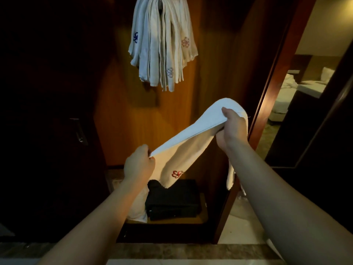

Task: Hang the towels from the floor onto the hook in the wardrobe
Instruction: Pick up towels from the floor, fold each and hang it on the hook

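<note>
I hold a white towel (pixel 193 136) with a red embroidered emblem stretched between both hands in front of the open wardrobe. My left hand (pixel 138 164) pinches its lower left corner. My right hand (pixel 232 127) grips the upper end, higher and to the right, with the rest of the cloth hanging below. Several white towels (pixel 162 43) with blue, pink and grey emblems hang in a bunch at the top of the wardrobe, above and left of the held towel. The hook itself is hidden by them.
A black safe box (pixel 173 201) sits on the wardrobe's bottom shelf under my hands. A dark door with a metal handle (pixel 80 132) stands at the left. At the right a mirror (pixel 298 77) reflects a bed. Pale cloth lies on the floor (pixel 246 217) at lower right.
</note>
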`<action>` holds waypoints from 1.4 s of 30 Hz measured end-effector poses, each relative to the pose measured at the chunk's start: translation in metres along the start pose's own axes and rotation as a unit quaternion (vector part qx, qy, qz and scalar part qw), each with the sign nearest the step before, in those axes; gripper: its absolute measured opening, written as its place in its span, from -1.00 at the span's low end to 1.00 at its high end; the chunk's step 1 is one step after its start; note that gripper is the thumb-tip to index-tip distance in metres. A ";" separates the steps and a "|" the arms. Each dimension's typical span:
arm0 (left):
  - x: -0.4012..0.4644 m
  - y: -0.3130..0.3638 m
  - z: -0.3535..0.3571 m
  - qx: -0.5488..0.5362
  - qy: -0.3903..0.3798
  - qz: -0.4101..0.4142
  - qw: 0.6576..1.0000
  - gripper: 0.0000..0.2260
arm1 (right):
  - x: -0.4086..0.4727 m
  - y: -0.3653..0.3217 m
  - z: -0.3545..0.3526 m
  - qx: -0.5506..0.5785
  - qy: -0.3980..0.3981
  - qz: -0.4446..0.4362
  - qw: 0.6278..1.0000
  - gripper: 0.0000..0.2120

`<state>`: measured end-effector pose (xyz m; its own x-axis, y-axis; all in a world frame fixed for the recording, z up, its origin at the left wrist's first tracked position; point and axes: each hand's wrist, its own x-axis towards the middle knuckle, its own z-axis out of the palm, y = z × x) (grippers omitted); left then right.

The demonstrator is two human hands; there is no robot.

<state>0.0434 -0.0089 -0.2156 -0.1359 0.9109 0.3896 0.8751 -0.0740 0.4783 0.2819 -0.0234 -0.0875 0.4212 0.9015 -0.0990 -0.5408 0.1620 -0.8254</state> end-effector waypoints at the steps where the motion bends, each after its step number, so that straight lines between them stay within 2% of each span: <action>1: 0.002 -0.004 -0.006 0.014 0.003 0.011 1.000 -0.88 | 0.001 -0.001 -0.001 0.021 -0.005 0.008 1.000 -0.91; 4: 0.013 -0.004 -0.037 0.065 0.005 0.060 0.996 -0.89 | 0.001 -0.004 -0.003 0.038 -0.010 0.010 0.999 -0.90; 6: 0.027 0.002 -0.075 0.066 0.043 0.097 0.992 -0.90 | 0.000 -0.008 -0.003 0.059 -0.009 0.014 0.998 -0.84; 8: 0.036 -0.001 -0.121 0.006 0.169 0.183 0.968 -0.85 | 0.000 -0.020 0.000 0.105 -0.015 0.012 0.994 -0.87; 10: 0.030 -0.010 -0.156 -0.080 0.337 0.265 0.900 -0.79 | -0.001 -0.031 0.004 0.161 -0.044 0.015 0.986 -0.80; 11: 0.019 -0.012 -0.161 -0.164 0.379 0.261 0.872 -0.69 | -0.002 -0.035 0.006 0.183 -0.056 0.018 0.981 -0.74; 12: 0.008 -0.010 -0.159 -0.282 0.360 0.218 0.862 -0.53 | -0.004 -0.037 0.008 0.199 -0.062 0.023 0.978 -0.72; 13: -0.001 -0.007 -0.151 -0.386 0.286 0.136 0.866 -0.44 | -0.007 -0.036 0.010 0.210 -0.064 0.031 0.975 -0.72; 14: -0.007 -0.004 -0.141 -0.451 0.187 0.040 0.872 -0.50 | -0.010 -0.032 0.012 0.216 -0.069 0.037 0.973 -0.73; 15: -0.006 -0.005 -0.127 -0.483 0.094 -0.057 0.868 -0.68 | -0.012 -0.028 0.015 0.217 -0.076 0.043 0.972 -0.72; 16: -0.004 -0.010 -0.117 -0.487 0.053 -0.130 0.862 -0.79 | -0.013 -0.023 0.018 0.215 -0.079 0.047 0.972 -0.71; 17: -0.001 -0.019 -0.112 -0.465 0.047 -0.190 0.863 -0.76 | -0.012 -0.019 0.019 0.213 -0.077 0.048 0.973 -0.70; 18: 0.001 -0.027 -0.111 -0.472 0.057 -0.210 0.855 -0.71 | -0.009 -0.016 0.018 0.206 -0.072 0.047 0.975 -0.68; 20: 0.002 -0.044 -0.113 -0.501 0.063 -0.183 0.843 -0.65 | 0.000 -0.009 0.011 0.183 -0.054 0.050 0.980 -0.65; 23: 0.001 -0.052 -0.127 -0.500 0.012 -0.067 0.863 -0.77 | 0.018 0.002 -0.004 0.154 -0.028 0.074 0.985 -0.62; 26: 0.005 -0.054 -0.142 -0.543 -0.015 -0.005 0.840 -0.79 | 0.033 0.007 -0.015 0.144 0.003 0.099 0.985 -0.61; 28: 0.004 -0.053 -0.144 -0.511 -0.009 0.019 0.859 -0.76 | 0.040 0.008 -0.020 0.139 0.007 0.104 0.985 -0.61; 30: 0.004 -0.049 -0.139 -0.479 -0.006 0.020 0.878 -0.75 | 0.043 0.009 -0.022 0.145 0.000 0.110 0.983 -0.64; 31: 0.003 -0.046 -0.136 -0.482 -0.011 0.013 0.876 -0.75 | 0.043 0.010 -0.021 0.152 -0.001 0.112 0.982 -0.65; 34: 0.003 -0.037 -0.126 -0.542 -0.058 -0.020 0.838 -0.65 | 0.046 0.013 -0.020 0.165 0.003 0.118 0.979 -0.64; 35: 0.002 -0.034 -0.124 -0.542 -0.086 -0.033 0.835 -0.66 | 0.046 0.014 -0.020 0.166 0.006 0.122 0.979 -0.63; 37: 0.001 -0.030 -0.122 -0.505 -0.125 -0.031 0.853 -0.70 | 0.049 0.016 -0.019 0.161 0.010 0.127 0.979 -0.62; 39: 0.002 -0.028 -0.129 -0.481 -0.114 -0.011 0.869 -0.69 | 0.055 0.015 -0.020 0.142 0.006 0.122 0.982 -0.59; 40: 0.002 -0.028 -0.136 -0.496 -0.100 0.001 0.862 -0.71 | 0.059 0.014 -0.022 0.127 0.003 0.120 0.985 -0.56; 42: 0.004 -0.026 -0.152 -0.557 -0.090 0.013 0.825 -0.77 | 0.065 0.011 -0.024 0.094 -0.005 0.123 0.988 -0.56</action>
<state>-0.0508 -0.0656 -0.1067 0.0356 0.9412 0.3359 -0.1076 -0.3305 0.9376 0.3210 0.0270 -0.1166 0.2536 0.9268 -0.2769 -0.7516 0.0086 -0.6595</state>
